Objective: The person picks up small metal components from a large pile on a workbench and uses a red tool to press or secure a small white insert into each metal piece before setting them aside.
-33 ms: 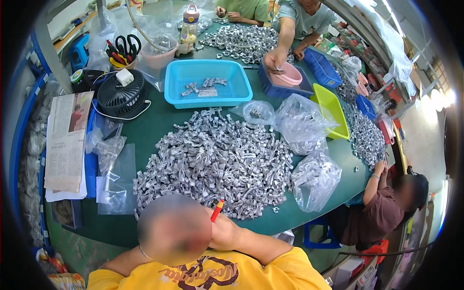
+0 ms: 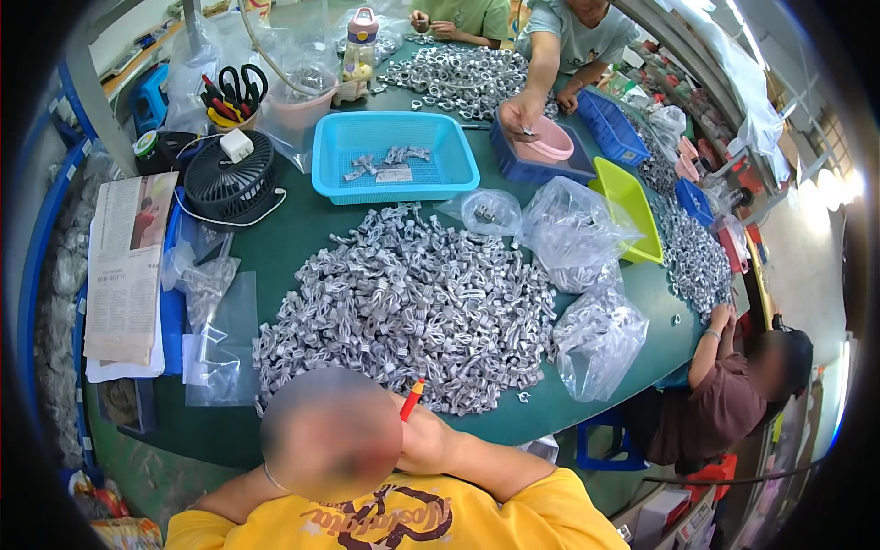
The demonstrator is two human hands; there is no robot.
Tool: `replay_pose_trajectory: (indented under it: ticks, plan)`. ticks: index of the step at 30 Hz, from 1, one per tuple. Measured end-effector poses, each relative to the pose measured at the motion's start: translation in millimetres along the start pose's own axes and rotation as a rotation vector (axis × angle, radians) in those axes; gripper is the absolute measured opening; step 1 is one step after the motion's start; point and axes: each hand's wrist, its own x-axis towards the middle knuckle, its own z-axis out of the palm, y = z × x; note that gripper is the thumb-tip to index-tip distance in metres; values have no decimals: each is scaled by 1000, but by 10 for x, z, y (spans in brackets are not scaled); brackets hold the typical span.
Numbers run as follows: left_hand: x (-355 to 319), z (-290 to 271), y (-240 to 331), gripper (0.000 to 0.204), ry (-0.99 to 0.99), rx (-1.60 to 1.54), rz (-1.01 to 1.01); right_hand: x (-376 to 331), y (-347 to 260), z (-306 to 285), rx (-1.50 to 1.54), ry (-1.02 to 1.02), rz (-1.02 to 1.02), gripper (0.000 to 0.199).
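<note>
My right hand is at the near edge of the table with its fingers closed around a red pencil, which stands tilted with its orange end up. A blurred round patch covers part of that hand. The same patch hides my left hand; only the left forearm and a thin bracelet at the wrist show. Just beyond my hands lies a large heap of small grey metal clamps. One loose clamp rests right of the heap.
A light-blue basket with a few clamps stands behind the heap. Clear plastic bags and a lime-green tray are to its right. A black fan and newspaper lie left. Co-workers sit at the far side and right.
</note>
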Motion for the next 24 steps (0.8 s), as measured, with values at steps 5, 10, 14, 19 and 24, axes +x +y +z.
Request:
replay_pose_trajectory:
  ticks: [5,10,14,19,24]
  plan:
    - [127,-15,138,4,-178,111,179,-69,46,-10,-50,11,-24,31]
    - [101,2,121,5,-150,-13,43,-170,84,15,-63,46,41,33]
    - [92,-10,128,6,-163,-73,-19,-119,53,-51,-60,62,44,34]
    - [92,-20,117,7,-176,-99,-37,-52,33,-89,-62,45,-1,32]
    - [106,-3,130,7,-161,-114,-55,-36,19,-108,-113,-15,0,28]
